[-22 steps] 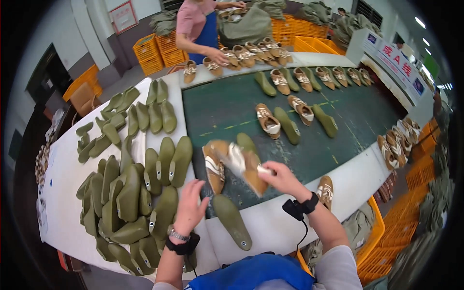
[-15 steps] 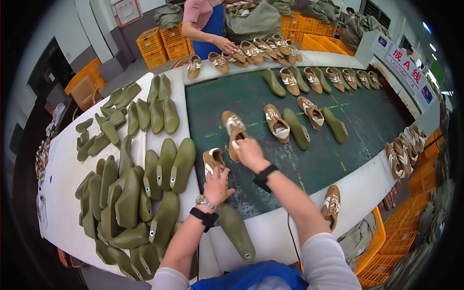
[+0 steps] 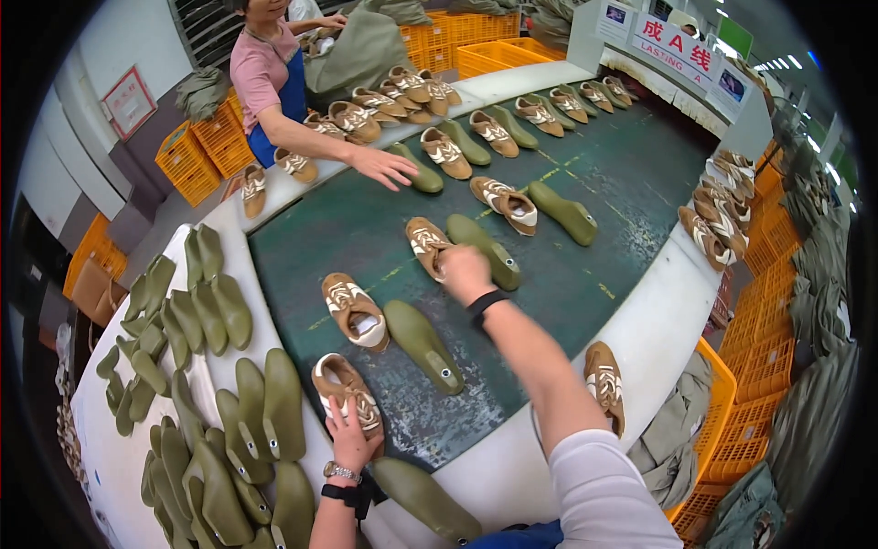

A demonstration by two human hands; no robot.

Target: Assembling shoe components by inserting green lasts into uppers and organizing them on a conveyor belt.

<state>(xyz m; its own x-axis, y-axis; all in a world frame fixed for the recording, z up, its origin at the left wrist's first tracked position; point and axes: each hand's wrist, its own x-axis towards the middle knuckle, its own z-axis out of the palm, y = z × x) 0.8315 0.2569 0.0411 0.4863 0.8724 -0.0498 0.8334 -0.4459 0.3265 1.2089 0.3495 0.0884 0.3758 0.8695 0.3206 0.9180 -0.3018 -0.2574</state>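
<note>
My left hand (image 3: 352, 435) is closed around a brown-and-white sneaker (image 3: 344, 380) at the belt's near left corner. Farther off, my right hand (image 3: 466, 274) grips the heel end of another sneaker (image 3: 425, 236), its fingers partly hidden. Right of that one lies a green shoe last (image 3: 483, 249). Between my hands, a sneaker (image 3: 355, 309) rests beside a second green last (image 3: 422, 348). Another sneaker (image 3: 505, 203) and last (image 3: 562, 212) lie beyond my right hand. Close to my body, one last (image 3: 425, 499) sits on the white edge.
A co-worker's hand (image 3: 382, 166) reaches over the green belt (image 3: 594, 183) from the far side. Sneakers and lasts alternate along its far edge. Many lasts fill the white table (image 3: 215, 274) at left. A single sneaker (image 3: 604, 389) lies on the right ledge, above orange crates (image 3: 745, 412).
The view has turned right. My right hand has let go of the sneaker near my left hand and taken hold of one farther right. The co-worker's arm now stretches over the belt.
</note>
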